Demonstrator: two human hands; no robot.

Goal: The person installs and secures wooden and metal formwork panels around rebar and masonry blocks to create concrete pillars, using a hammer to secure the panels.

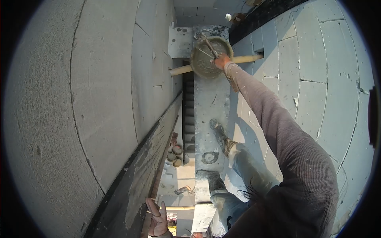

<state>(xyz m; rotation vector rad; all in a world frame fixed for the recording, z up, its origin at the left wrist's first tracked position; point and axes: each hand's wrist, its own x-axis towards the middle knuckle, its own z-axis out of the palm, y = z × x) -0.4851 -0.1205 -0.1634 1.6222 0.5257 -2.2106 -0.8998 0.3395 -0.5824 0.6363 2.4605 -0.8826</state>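
My right hand (221, 61) reaches far forward over a round pan of wet grey mortar (202, 65). Its fingers are closed round what looks like a trowel (210, 47), which is smeared with mortar and lies across the pan. The pan rests on a narrow mortar-stained plank (212, 95), above a wooden pole. At the lower left, my left hand (158, 218) has its fingers stretched out against the edge of a dark, mortar-smeared beam (135, 182). It holds nothing that I can see.
My boots (216, 127) stand on the plank. Block walls rise at left (103, 79) and right (313, 79). A pole (248, 58) spans between them. Left of the plank is a deep drop, with stairs (189, 115) and buckets (176, 150) far below.
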